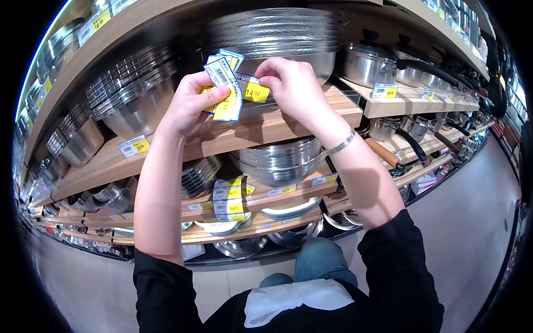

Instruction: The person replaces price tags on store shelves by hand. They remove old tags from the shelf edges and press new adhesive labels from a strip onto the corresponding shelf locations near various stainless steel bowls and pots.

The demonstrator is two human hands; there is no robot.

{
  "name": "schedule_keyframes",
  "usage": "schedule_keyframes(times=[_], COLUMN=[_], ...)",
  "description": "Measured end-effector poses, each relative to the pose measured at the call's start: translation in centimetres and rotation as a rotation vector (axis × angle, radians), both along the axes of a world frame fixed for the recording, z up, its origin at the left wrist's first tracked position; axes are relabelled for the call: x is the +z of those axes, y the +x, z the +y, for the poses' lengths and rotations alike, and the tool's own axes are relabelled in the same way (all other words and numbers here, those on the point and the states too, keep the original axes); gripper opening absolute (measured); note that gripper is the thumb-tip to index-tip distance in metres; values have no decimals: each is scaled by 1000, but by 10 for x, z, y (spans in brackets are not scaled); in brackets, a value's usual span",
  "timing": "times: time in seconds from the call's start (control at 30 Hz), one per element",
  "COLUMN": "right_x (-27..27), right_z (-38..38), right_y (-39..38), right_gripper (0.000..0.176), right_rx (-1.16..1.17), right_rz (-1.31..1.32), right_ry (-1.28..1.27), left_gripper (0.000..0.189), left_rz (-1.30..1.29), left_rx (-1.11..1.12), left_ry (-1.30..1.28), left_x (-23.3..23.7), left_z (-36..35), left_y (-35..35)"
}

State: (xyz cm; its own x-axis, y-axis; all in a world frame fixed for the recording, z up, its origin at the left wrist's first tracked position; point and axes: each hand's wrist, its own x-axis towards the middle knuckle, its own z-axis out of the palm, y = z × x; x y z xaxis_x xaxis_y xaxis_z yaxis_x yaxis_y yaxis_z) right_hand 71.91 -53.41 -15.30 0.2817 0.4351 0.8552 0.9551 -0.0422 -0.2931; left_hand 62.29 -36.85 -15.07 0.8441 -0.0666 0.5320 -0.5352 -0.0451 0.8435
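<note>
In the head view my left hand [194, 105] is closed around a fanned bunch of yellow and white price tags [226, 83], its thumb pressed on the front one. My right hand [294, 89] pinches the right edge of another price tag [252, 91] marked 14 and smaller digits. That tag sits right beside the bunch, partly behind it. Both hands are at the front of a wooden shelf [277, 125]. Behind them stands a stack of metal mesh baskets [275, 36].
Metal pots with baskets [136, 105] stand to the left, above a shelf tag [135, 146]. Steel bowls [283, 161] are on the shelf below, near a row of price labels [229, 194]. Saucepans [369, 64] with protruding handles fill the right shelves.
</note>
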Motion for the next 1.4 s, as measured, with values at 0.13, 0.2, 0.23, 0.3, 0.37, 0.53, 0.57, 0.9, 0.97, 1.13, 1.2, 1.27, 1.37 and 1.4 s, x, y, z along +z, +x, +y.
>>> schedule_keyframes(times=[0.13,0.2,0.23,0.3,0.37,0.53,0.57,0.9,0.97,1.13,1.2,1.27,1.37,1.4], right_x=[-3,-5,-5,-7,-9,-10,-10,-5,-7,-6,-7,-8,-9,-11], right_z=[5,6,6,7,8,12,13,6,1,-16,-27,-35,-41,-41], right_y=[2,3,4,3,0,-3,-3,-2,-1,7,13,20,23,22], right_gripper=[8,7,7,6,6,8,8,7,6,6,7,9,10,10], right_rx=[-42,-49,-61,-73,-142,-165,-166,-196,-191,-192,-147,-158,-178,-169], right_rz=[-31,-47,-79,-109,-139,-171,-176,-285,-282,-287,-292,-311,-390,-376], right_ry=[-12,-12,-16,-22,-24,-5,-7,-201,-207,-203,-177,-190,-279,-256], left_gripper=[23,24,24,24,24,24,24,23,23,21,22,22,22,23], left_rz=[-1,-6,-7,-6,-6,-12,-28,-16,-19,-24,-31,-28,-44,-42], left_rx=[-7,-1,-3,-3,-6,-35,-54,17,21,60,83,61,70,82], left_ry=[18,15,20,24,27,51,60,88,87,134,144,95,106,119], left_x=[-1,-1,-1,-1,-2,-1,-2,-2,-3,-3,-4,-4,-6,-6], left_z=[1,1,1,1,2,5,5,2,2,3,3,3,5,5], left_y=[1,1,1,0,0,1,1,-3,-2,-2,-2,-2,0,0])
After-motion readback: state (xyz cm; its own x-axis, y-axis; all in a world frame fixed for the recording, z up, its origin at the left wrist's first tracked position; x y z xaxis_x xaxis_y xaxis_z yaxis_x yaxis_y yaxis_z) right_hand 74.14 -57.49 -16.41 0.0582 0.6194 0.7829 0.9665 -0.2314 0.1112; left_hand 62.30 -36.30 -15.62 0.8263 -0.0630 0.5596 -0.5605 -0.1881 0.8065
